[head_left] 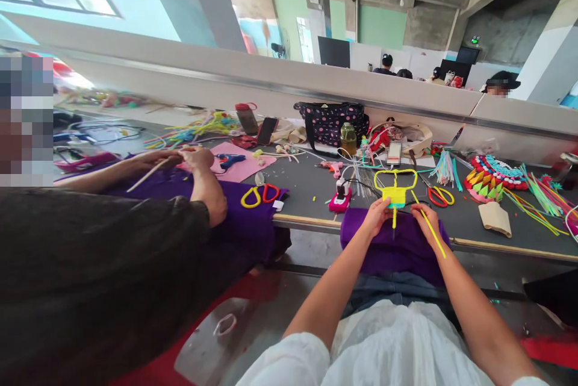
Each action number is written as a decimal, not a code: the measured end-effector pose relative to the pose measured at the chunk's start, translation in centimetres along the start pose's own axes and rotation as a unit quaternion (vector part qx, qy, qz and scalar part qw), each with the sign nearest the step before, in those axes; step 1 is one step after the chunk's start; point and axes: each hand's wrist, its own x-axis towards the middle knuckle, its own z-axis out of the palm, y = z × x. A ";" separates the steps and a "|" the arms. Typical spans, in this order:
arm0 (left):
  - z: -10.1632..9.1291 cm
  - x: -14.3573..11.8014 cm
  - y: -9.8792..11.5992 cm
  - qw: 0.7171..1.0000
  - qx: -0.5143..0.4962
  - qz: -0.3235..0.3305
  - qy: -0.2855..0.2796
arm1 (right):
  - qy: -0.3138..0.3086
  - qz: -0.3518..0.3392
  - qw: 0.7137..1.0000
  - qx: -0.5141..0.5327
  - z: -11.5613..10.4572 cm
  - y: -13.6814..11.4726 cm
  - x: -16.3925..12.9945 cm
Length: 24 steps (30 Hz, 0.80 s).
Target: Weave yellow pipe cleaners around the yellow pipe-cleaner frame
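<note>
My left hand (378,217) grips a yellow pipe-cleaner figure (395,195) by its lower left side. A wide loop tops the figure, a wrapped block with a turquoise lower edge forms its middle, and a short stem hangs beneath. Between the fingers of my right hand (425,223) is a loose yellow pipe cleaner (432,229), slanting down over the wrist. Its upper end comes close to the figure; whether they touch I cannot tell. Both hands are above a purple cloth (365,238) draped over the table edge and my lap.
Orange-and-yellow scissors (440,196) lie right of the figure. A pink power strip (339,199) with a white plug sits left. Behind stand a jar (348,139) and a dotted bag (332,124). At left a co-worker's hands (196,160) hold a pale strip, near more scissors (261,194).
</note>
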 end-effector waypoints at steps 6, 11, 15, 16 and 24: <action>-3.9 -1.9 3.0 0.990 0.118 -0.058 0.051 | 0.021 -0.021 0.986 -0.163 -4.7 1.0 -1.0; -5.3 -1.7 2.7 0.985 0.125 -0.078 0.090 | 0.044 -0.011 0.968 -0.246 -5.0 2.6 -1.7; -5.4 -1.0 2.3 0.986 0.107 -0.065 0.108 | 0.050 -0.014 0.962 -0.270 -4.4 3.1 -1.9; -5.4 -0.8 2.3 0.987 0.100 -0.058 0.112 | 0.050 -0.016 0.962 -0.269 -4.4 3.1 -1.8; -5.1 0.9 2.6 0.993 0.015 -0.013 0.114 | 0.093 -0.018 0.973 -0.212 -5.2 2.2 -0.6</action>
